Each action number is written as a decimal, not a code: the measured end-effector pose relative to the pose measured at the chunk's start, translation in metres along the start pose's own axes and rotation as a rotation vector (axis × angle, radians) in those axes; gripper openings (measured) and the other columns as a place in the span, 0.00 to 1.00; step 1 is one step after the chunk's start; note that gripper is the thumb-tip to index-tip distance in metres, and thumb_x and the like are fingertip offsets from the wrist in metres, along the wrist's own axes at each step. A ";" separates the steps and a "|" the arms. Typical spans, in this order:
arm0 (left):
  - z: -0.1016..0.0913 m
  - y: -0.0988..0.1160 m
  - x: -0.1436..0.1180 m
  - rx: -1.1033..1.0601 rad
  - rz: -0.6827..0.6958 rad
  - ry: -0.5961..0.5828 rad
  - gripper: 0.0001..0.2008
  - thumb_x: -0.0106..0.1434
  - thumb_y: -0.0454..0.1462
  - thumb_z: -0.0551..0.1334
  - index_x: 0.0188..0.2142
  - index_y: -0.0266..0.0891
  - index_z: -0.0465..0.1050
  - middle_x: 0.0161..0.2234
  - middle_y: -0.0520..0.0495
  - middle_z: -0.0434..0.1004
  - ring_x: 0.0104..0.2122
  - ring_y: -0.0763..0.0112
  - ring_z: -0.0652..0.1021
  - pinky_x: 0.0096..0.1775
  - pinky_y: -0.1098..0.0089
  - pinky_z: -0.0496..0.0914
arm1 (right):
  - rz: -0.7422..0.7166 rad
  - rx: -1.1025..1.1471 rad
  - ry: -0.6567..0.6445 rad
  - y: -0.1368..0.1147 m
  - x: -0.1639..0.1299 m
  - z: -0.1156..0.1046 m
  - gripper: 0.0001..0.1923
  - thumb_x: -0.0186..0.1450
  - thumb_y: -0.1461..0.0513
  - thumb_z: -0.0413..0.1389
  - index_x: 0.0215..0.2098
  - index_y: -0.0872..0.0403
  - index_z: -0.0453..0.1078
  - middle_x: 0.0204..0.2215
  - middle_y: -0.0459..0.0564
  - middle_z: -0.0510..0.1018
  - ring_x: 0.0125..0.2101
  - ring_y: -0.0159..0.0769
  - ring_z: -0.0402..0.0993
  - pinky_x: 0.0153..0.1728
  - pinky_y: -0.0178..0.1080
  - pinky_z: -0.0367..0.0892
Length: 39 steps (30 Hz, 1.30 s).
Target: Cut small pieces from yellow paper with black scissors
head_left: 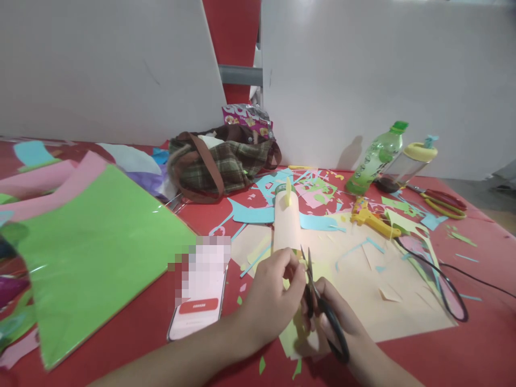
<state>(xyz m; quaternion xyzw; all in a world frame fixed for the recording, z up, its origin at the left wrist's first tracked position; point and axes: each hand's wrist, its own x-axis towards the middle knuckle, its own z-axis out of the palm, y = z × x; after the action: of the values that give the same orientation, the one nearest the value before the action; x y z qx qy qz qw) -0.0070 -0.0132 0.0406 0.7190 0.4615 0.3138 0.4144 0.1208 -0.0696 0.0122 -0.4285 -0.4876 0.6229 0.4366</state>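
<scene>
My right hand is closed around black-handled scissors, whose blades stand slightly apart and point away from me. Beside the blades, my left hand is pinched on a small yellow paper piece, mostly hidden by the fingers. Just beyond both hands lies a tube wrapped in pale peach paper, with a yellow paper fin standing on it. Blue paper strips stick out at its two sides. Pale yellow paper lies under my hands.
Left are a phone and green paper sheets. A plaid bag sits behind. On the right are a yellow glue gun with a black cord, a green bottle, a yellow-lidded cup, red-and-yellow-handled scissors and paper scraps.
</scene>
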 end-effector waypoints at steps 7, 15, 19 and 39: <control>-0.002 0.002 0.000 -0.024 0.001 0.004 0.10 0.58 0.33 0.49 0.20 0.38 0.54 0.19 0.55 0.59 0.21 0.77 0.63 0.26 0.74 0.59 | 0.023 0.024 0.021 -0.003 0.000 0.003 0.20 0.53 0.45 0.49 0.26 0.52 0.54 0.20 0.41 0.57 0.19 0.27 0.51 0.17 0.30 0.51; -0.004 0.006 0.000 -0.084 0.000 -0.020 0.09 0.57 0.33 0.49 0.20 0.38 0.55 0.19 0.55 0.59 0.22 0.76 0.65 0.27 0.75 0.60 | -0.020 0.066 0.007 -0.002 0.001 0.000 0.19 0.53 0.46 0.51 0.26 0.52 0.55 0.21 0.43 0.60 0.22 0.30 0.54 0.20 0.33 0.53; -0.005 0.006 0.002 -0.100 0.000 -0.024 0.09 0.56 0.32 0.49 0.20 0.38 0.56 0.19 0.55 0.59 0.21 0.77 0.64 0.26 0.75 0.60 | -0.020 0.097 -0.015 -0.003 0.001 -0.001 0.18 0.53 0.47 0.51 0.26 0.53 0.56 0.22 0.44 0.61 0.23 0.31 0.56 0.23 0.34 0.54; -0.009 0.008 0.003 -0.123 -0.037 -0.072 0.08 0.56 0.33 0.50 0.21 0.38 0.57 0.18 0.56 0.60 0.21 0.78 0.65 0.25 0.76 0.60 | -0.011 0.156 -0.011 -0.002 0.002 0.000 0.18 0.52 0.47 0.53 0.26 0.52 0.56 0.23 0.44 0.62 0.23 0.31 0.57 0.24 0.35 0.54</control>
<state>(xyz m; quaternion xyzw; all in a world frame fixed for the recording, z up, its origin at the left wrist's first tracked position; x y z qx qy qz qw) -0.0101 -0.0092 0.0526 0.6943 0.4392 0.3078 0.4798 0.1201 -0.0672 0.0142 -0.3873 -0.4421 0.6590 0.4694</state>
